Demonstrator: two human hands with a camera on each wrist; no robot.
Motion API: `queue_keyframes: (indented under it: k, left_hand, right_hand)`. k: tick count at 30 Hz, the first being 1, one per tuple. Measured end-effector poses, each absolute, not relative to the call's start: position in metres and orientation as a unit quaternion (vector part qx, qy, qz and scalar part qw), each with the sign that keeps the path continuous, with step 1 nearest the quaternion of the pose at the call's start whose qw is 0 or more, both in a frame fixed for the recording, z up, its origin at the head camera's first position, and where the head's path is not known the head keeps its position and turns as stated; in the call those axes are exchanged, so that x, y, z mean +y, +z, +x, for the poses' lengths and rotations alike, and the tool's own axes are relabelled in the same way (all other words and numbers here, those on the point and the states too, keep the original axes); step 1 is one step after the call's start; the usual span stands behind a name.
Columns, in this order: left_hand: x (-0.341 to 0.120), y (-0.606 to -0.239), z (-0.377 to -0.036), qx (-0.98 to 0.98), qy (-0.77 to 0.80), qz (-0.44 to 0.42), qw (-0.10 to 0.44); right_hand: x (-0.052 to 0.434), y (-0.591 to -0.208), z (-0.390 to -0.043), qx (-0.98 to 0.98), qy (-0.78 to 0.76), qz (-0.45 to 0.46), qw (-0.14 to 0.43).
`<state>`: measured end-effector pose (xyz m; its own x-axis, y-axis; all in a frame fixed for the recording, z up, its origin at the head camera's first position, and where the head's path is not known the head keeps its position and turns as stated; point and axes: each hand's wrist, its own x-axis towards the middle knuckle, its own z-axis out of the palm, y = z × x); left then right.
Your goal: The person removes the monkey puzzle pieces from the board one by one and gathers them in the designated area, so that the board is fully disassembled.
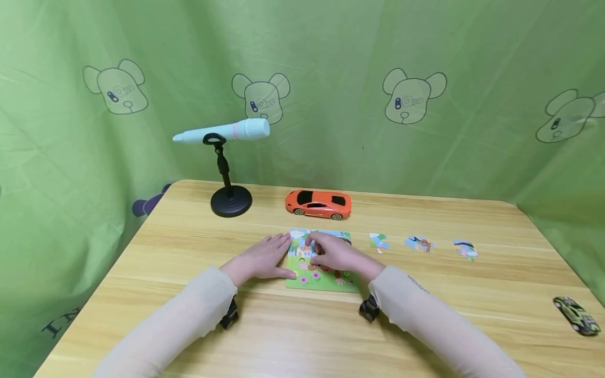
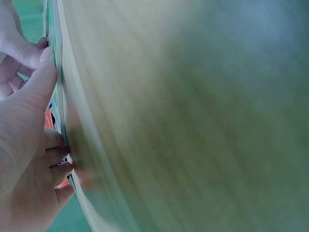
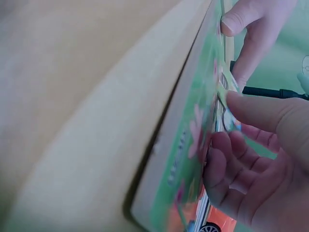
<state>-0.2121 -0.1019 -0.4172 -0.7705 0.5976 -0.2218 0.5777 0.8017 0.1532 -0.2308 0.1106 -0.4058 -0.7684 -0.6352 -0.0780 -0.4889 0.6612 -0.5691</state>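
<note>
On the wooden table (image 1: pixel 189 325), just in front of the orange car (image 1: pixel 319 203), I have both hands at the puzzle board (image 1: pixel 321 281), which lies flat with its long axis running away from me toward the car. My left hand (image 1: pixel 261 259) rests flat at the board's left edge, fingers straight and together, thumb along the near corner, steadying it. My right hand (image 1: pixel 336 254) sits on top of the board, fingers curled down over the picture; they seem to press or pinch a piece there, though I cannot tell which from any view. The right hand is the nearer one to the loose pieces: three of them lie in a row to the board's right, the first piece (image 1: pixel 378 242) just beside it, the second piece (image 1: pixel 419 243) and third piece (image 1: pixel 466 249) farther out. Left of the car stands a pen (image 1: pixel 222 132) on a black stand (image 1: pixel 230 202); a small green car (image 1: pixel 576 315) sits far right of the board.
</note>
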Motion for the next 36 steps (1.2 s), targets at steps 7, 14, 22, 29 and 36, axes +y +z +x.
queue_keyframes:
  k: [7, 14, 22, 29, 36]
  left_hand:
    - [-0.102, -0.417, -0.212, 0.941, 0.037, 0.312, 0.128]
    - [-0.101, -0.416, -0.211, 0.94, 0.043, 0.311, 0.133]
    - [-0.102, -0.415, -0.211, 0.94, 0.049, 0.31, 0.134]
    - [-0.102, -0.415, -0.211, 0.939, 0.051, 0.313, 0.13]
    - [-0.102, -0.412, -0.21, 0.939, 0.054, 0.311, 0.137]
  right_hand:
    - [0.112, -0.405, -0.234, 0.874, -0.369, -0.283, 0.141]
    - [0.113, -0.406, -0.236, 0.865, -0.395, -0.255, 0.174]
    - [0.113, -0.407, -0.24, 0.855, -0.421, -0.22, 0.208]
    - [0.116, -0.407, -0.24, 0.849, -0.435, -0.222, 0.201]
    - [0.128, -0.398, -0.239, 0.832, -0.481, -0.175, 0.212]
